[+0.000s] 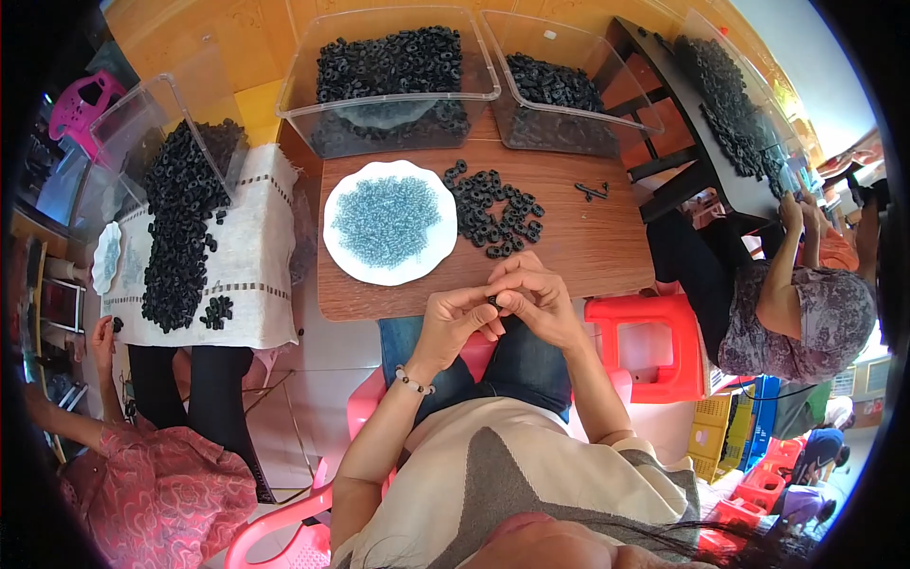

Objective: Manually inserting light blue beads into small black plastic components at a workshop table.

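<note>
Just in front of the table's near edge, my left hand [453,321] and my right hand [536,296] meet, fingertips pinched around a small black part [494,300]. Most of that part is hidden by the fingers. Beyond them on the brown table [569,251] lies a loose pile of small black ring-like parts [493,211]. To its left sits a white scalloped plate [341,261] heaped with small clear bluish beads [391,218]. A few thin black pieces [591,192] rest apart at the right of the table.
Two clear plastic bins [389,100] [559,95] of black parts stand at the back. At left, a person in a red patterned top [161,484] sits by a cloth-covered table [261,247] with more parts. Another person [806,303] works at right. A red stool [687,351] stands beside me.
</note>
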A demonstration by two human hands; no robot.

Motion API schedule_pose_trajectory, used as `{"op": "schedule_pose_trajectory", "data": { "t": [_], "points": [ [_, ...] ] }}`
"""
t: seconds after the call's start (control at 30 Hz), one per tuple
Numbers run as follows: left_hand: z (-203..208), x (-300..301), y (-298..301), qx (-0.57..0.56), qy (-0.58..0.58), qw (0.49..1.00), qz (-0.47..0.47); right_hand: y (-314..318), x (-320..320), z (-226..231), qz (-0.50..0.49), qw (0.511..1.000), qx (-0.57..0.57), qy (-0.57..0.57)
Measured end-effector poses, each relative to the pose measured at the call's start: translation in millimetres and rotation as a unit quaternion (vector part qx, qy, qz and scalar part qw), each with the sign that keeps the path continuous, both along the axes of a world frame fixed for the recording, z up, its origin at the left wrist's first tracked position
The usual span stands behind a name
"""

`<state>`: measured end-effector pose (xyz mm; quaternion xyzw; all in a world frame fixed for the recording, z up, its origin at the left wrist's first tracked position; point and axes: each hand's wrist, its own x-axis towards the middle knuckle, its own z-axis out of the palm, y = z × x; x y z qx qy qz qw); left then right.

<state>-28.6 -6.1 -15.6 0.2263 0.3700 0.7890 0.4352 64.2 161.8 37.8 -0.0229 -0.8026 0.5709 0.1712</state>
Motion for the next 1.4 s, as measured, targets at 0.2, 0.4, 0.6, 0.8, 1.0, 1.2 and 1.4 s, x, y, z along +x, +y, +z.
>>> {"op": "schedule_pose_trajectory", "data": {
  "t": [0.2,0.4,0.6,0.8,1.0,1.2,1.4],
  "points": [
    [-1,-1,2,-0.048,0.028,0.997,0.045,14,-3,-6,-0.095,0.989,-0.099,-0.053],
    [-2,-2,4,-0.060,0.045,0.995,0.071,84,-29,-21,-0.224,0.953,0.184,-0.088],
    [-2,-3,2,-0.059,0.034,0.995,0.078,90,-45,-11,-0.186,0.910,0.342,-0.140],
    [-1,-3,3,-0.072,0.044,0.994,0.065,90,-54,-7,-0.165,0.905,0.356,-0.164],
    [1,-3,3,-0.082,0.065,0.992,0.073,92,-59,-12,-0.169,0.892,0.398,-0.136],
    [2,-3,4,-0.087,0.061,0.991,0.076,96,-62,-12,-0.155,0.894,0.395,-0.141],
    [1,-2,4,-0.093,0.059,0.991,0.081,100,-58,-12,-0.166,0.975,0.071,-0.127]
  ]
}}
